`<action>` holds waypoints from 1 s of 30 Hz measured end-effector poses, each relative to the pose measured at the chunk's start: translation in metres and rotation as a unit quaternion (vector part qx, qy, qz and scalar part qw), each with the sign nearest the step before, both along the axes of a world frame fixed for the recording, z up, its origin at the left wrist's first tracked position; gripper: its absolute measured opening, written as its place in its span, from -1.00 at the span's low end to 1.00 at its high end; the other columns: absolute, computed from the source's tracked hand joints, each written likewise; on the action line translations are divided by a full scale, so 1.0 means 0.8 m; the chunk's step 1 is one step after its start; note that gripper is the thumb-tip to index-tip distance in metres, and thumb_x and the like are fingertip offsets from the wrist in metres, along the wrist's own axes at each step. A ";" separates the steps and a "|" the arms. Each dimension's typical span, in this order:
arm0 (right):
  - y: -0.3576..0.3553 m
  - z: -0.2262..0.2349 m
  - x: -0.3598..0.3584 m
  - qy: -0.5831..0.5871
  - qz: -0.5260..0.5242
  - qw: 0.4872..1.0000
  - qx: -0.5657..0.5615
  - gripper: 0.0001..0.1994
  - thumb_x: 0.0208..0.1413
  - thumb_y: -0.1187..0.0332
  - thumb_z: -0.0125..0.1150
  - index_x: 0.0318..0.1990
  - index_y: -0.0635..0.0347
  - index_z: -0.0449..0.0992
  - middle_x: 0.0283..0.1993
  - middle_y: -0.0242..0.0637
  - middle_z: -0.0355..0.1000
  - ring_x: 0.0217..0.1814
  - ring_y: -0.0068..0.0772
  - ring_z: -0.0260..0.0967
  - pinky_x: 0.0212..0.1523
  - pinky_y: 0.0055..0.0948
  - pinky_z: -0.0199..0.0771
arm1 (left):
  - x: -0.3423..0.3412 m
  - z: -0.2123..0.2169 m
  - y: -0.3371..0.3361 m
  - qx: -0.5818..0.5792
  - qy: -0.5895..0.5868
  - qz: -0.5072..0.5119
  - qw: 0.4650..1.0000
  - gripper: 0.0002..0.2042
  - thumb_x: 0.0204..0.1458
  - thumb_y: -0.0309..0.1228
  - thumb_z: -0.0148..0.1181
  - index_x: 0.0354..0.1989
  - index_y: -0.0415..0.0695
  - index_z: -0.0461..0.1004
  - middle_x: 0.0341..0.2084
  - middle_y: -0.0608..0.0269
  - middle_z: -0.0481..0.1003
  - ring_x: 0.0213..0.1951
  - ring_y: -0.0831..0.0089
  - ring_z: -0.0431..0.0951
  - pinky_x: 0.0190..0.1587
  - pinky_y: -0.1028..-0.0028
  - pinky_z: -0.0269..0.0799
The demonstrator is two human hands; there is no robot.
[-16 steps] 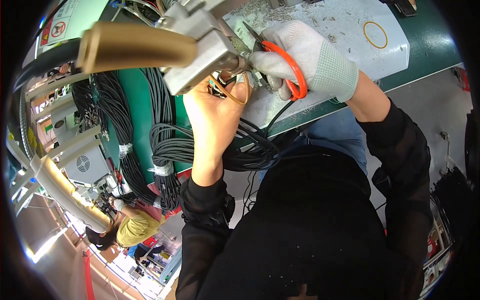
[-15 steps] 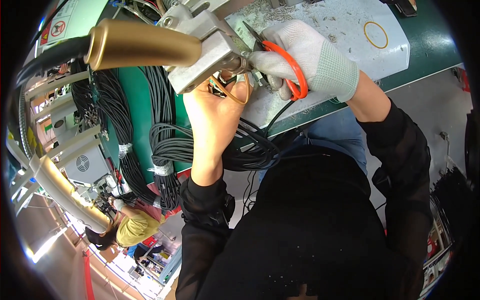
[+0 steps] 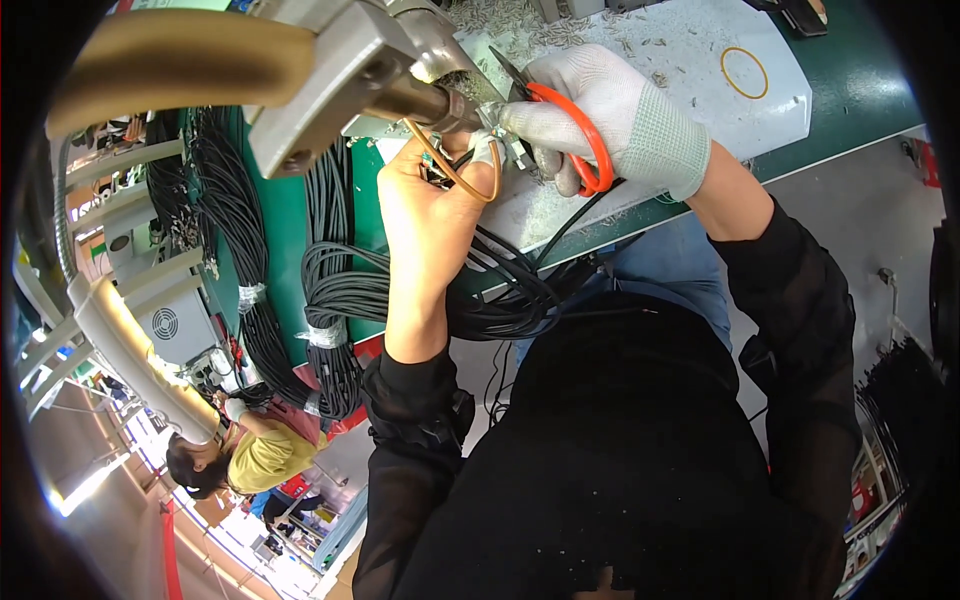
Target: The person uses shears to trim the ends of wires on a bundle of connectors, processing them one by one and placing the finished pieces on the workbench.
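My left hand (image 3: 430, 215), bare with white covering on a fingertip, pinches a small metal cable connector (image 3: 518, 152) at the worktable. A brown rubber band (image 3: 450, 175) loops by its fingers; some fingers are hidden behind the metal fixture. My right hand (image 3: 615, 120), in a white knitted glove, keeps red-handled scissors (image 3: 597, 150) in its palm, dark blades pointing up and left. Its thumb and forefinger meet the connector beside the left fingertips. A black cable (image 3: 568, 228) runs down from between the hands.
A gold cylinder (image 3: 190, 70) on a metal bracket (image 3: 335, 85) overhangs the left hand. Bundled black cables (image 3: 345, 280) lie on the green table (image 3: 285, 220). Tiny metal bits and a yellow rubber band (image 3: 745, 73) lie on a white sheet (image 3: 690, 50). A co-worker in yellow (image 3: 270, 455) is at far left.
The gold cylinder and bracket appear further up and left, and larger, baring more of the left fingers. Both hands keep nearly the same place and hold.
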State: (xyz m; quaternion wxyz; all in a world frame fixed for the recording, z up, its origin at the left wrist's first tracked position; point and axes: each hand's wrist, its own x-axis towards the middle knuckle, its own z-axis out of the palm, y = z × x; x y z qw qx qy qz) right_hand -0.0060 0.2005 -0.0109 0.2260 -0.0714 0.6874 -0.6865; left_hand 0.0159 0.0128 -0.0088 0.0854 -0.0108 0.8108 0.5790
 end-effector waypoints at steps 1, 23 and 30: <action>0.000 -0.001 0.002 0.007 0.001 1.000 -0.004 -0.67 0.10 0.23 0.14 -0.52 0.36 0.40 -0.71 -0.24 0.38 -0.74 -0.50 0.36 -0.70 -0.58 0.31 | 0.002 0.000 -0.001 0.001 0.003 0.000 1.000 -0.89 -0.06 -0.55 0.20 -0.35 -0.29 0.47 -0.65 0.46 0.39 -0.59 0.73 0.34 -0.51 0.68 0.27; 0.057 0.083 0.101 -0.124 0.289 0.941 0.124 -0.59 0.11 0.11 0.13 -0.66 0.22 0.40 -0.79 -0.42 0.28 -0.73 -0.61 0.29 -0.66 -0.57 0.31 | 0.088 0.071 -0.001 0.085 -0.188 -0.115 0.972 -0.90 -0.01 -0.55 0.19 -0.33 -0.32 0.52 -0.58 0.42 0.46 -0.51 0.76 0.35 -0.45 0.68 0.25; 0.058 0.053 0.120 0.010 0.255 0.963 0.084 -0.74 0.03 0.23 0.15 -0.53 0.25 0.49 -0.71 -0.39 0.35 -0.75 -0.63 0.29 -0.69 -0.61 0.29 | 0.091 0.072 0.001 0.075 -0.182 -0.117 0.973 -0.90 -0.01 -0.54 0.20 -0.33 -0.31 0.52 -0.58 0.42 0.45 -0.50 0.75 0.35 -0.44 0.68 0.26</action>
